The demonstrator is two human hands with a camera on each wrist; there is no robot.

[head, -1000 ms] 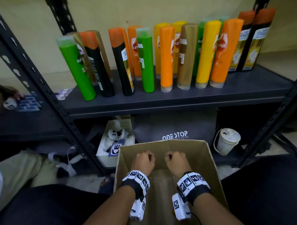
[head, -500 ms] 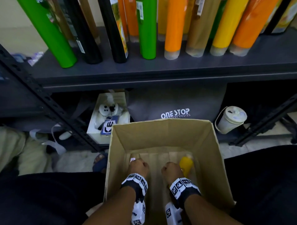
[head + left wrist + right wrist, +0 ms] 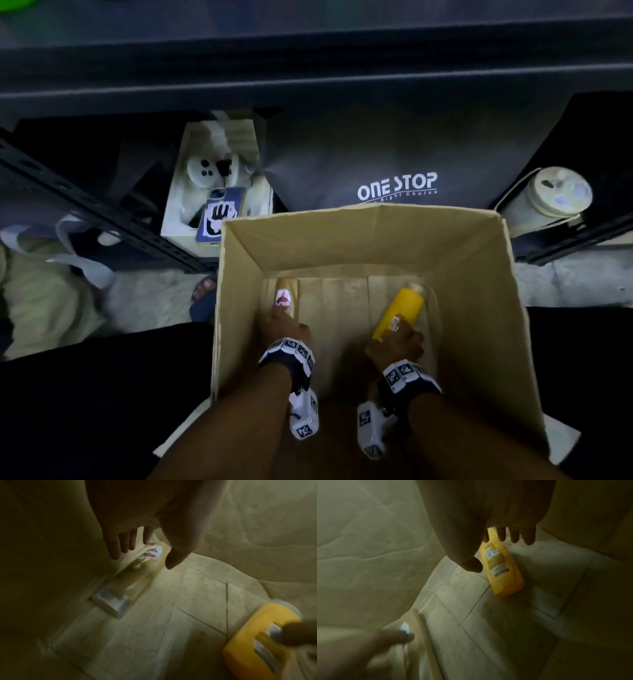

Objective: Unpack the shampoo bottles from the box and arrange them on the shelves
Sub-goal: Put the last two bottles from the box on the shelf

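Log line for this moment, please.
left hand: reaching tan bottle | right hand: reaching yellow bottle | both inside box

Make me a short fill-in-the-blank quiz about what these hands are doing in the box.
1. Both hands reach into a cardboard ____.
2. The right hand is at the ____ bottle.
3. The left hand reaches the beige bottle, which lies along the box's ____ wall.
4. The dark bag reads ONE ____.

Missing: box; yellow; left; STOP

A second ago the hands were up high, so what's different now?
Both hands went down into the box. The left hand reaches the beige bottle, the right hand the yellow bottle; neither clearly grips yet. Both bottles lie on the floor as before.
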